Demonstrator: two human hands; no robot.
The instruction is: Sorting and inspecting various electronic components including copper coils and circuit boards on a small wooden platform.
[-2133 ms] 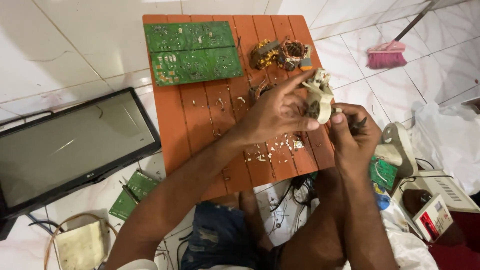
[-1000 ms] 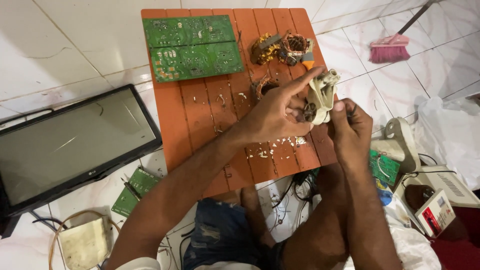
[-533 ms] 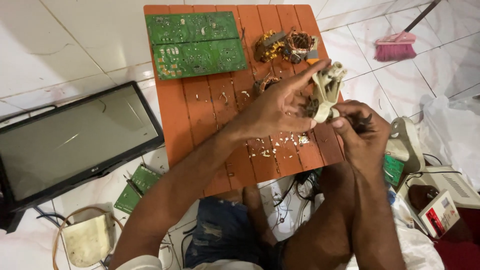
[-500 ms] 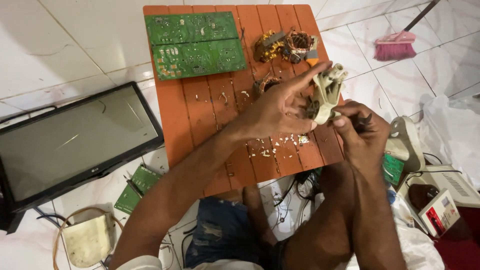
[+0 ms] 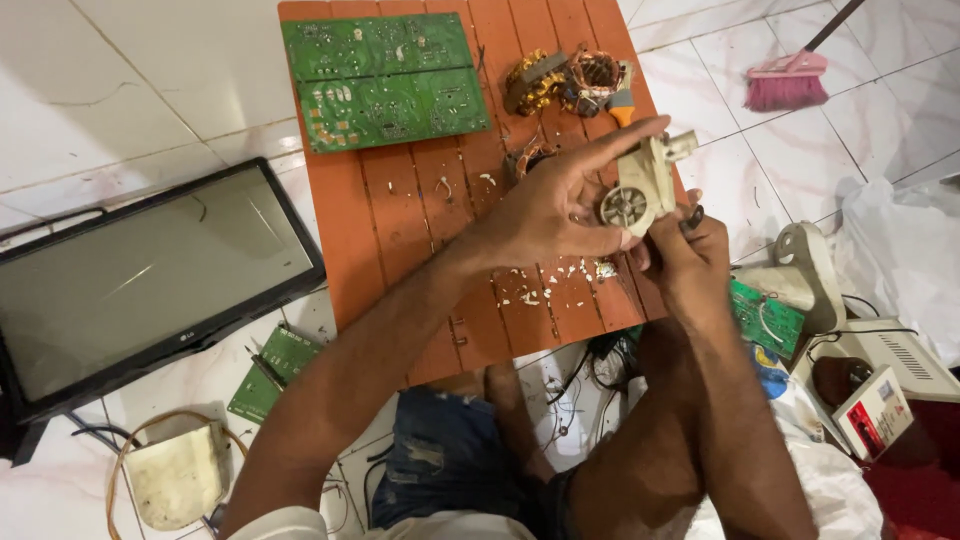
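Left hand point(image 5: 545, 205): fingers extended and loosely spread, index finger stretched along the top of a cream plastic motor housing point(image 5: 640, 185), thumb underneath, pinching it from the left. Housing held in the air over the right edge of the orange slatted table point(image 5: 400, 240), round gear-like face turned toward the camera, tilted.

Right hand point(image 5: 690, 255): curled closed just below and right of the housing, fingertips pressed together around a small dark tool or part point(image 5: 692, 215); exact kind not discernible. Contact between that dark item and the housing: cannot tell. Both hands touching or nearly touching at the housing's lower edge.

On the table beneath the hands: scattered white fragments point(image 5: 540, 290) and small metal bits. Further up the table: a copper-wound coil point(image 5: 597, 72) beside a yellowish transformer point(image 5: 533, 82), with another small coil point(image 5: 527, 158) nearer the left hand. Upper left of the table: two green circuit boards point(image 5: 385, 80), lying flat, one above the other, edges touching.

Left of the table, on the white tiled floor point(image 5: 130, 90): a flat monitor point(image 5: 140, 280), screen up and dark. Below it: a small green board point(image 5: 275, 365) and a worn cream pouch with a cord loop point(image 5: 175, 475).

Right of the table: a pink broom head point(image 5: 787, 85) well apart at the top; a cream plastic stand piece point(image 5: 800, 275), another green board point(image 5: 765, 318) just beside the right forearm, a white box-shaped device point(image 5: 890, 355) and a small red-and-white carton point(image 5: 875, 410).
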